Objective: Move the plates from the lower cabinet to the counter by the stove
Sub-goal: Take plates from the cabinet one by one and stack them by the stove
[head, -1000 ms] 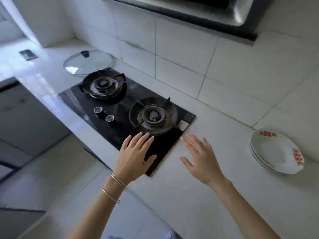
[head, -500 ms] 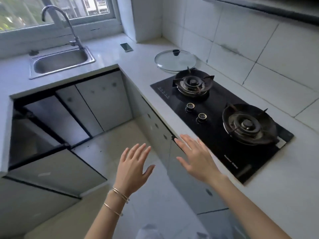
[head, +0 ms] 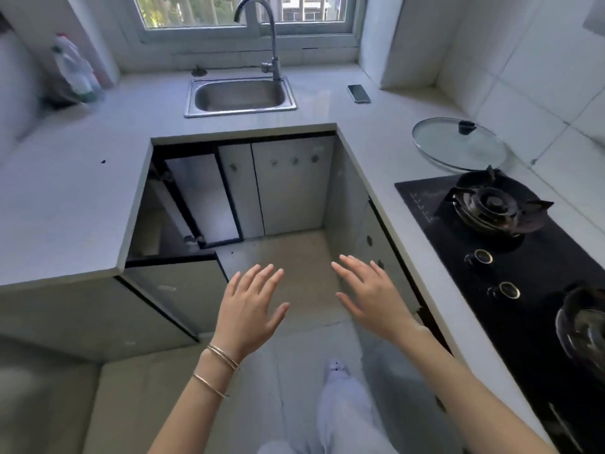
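My left hand and my right hand hover side by side over the floor, palms down, fingers spread, holding nothing. The lower cabinet stands open in the corner under the left counter; its door swings out toward me. The inside is dark and I see no plates in it. The black two-burner stove lies on the right counter. No plates are in view.
A glass pot lid lies behind the stove. A steel sink with a tall faucet sits under the window, a phone to its right. Bottles stand at the far left. My leg shows below.
My view has swung left, from the stove and the stacked plates on the right counter to the sink corner and open cabinet. Both hands stayed open and left the counter for the floor area.
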A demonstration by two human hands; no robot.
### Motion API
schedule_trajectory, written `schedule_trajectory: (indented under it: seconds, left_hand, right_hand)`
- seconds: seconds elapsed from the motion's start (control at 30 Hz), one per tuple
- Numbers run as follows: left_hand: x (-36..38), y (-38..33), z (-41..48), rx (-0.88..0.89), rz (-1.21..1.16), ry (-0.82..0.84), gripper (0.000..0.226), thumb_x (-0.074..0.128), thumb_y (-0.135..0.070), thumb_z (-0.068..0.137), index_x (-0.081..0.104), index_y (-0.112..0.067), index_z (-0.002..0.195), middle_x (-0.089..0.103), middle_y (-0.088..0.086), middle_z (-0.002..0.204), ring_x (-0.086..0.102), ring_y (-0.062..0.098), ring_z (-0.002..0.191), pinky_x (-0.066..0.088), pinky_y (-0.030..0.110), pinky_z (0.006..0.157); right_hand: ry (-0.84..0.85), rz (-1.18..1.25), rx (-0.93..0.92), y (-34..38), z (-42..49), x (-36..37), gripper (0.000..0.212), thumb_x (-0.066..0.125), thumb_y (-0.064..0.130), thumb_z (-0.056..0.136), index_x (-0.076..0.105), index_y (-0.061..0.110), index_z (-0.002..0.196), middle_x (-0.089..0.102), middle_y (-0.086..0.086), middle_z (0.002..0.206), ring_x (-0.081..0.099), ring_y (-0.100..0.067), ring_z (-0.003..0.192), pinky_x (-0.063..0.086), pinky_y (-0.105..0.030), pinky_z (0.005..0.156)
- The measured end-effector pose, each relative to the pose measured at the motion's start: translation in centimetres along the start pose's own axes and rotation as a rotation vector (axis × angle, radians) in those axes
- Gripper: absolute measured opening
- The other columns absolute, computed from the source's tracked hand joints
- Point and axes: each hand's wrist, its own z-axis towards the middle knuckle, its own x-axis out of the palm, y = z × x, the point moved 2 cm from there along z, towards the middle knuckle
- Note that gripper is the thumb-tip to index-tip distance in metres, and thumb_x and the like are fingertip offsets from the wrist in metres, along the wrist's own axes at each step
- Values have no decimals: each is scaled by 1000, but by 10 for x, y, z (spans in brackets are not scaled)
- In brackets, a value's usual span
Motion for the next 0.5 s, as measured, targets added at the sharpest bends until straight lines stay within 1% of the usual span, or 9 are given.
schedule_trajectory:
  seconds: [0.23,0.37,0.43,0.5]
  left_hand:
    - [15,47,58,-171,25,16,61,39,-52,84,56,-16,130,58,5,131,52,25,122,28,42,101]
    - [22,66,99,-297,12,30,60,40,-51,84,56,-16,130,57,4,131,52,24,122,28,42,101]
    - [23,75,117,-363,11,27,59,40,-51,84,57,-16,129,58,4,130,53,25,120,28,41,101]
    - [23,83,132,-432,21,29,59,39,-51,85,56,-16,130,58,4,131,53,24,121,28,40,101]
  right_hand:
    - [28,36,-194,-20,110,33,50,43,37,84,54,15,128,56,-4,132,52,-21,123,42,-47,98]
    - [34,65,-287,-39,188,45,50,58,30,78,57,13,125,59,-6,129,55,-24,120,46,-50,95]
    - [26,68,-371,-44,225,48,50,61,28,75,58,12,123,60,-7,127,57,-25,117,47,-50,92]
    - [24,83,-463,-48,259,53,52,70,25,72,59,12,122,61,-7,125,58,-25,116,46,-50,91]
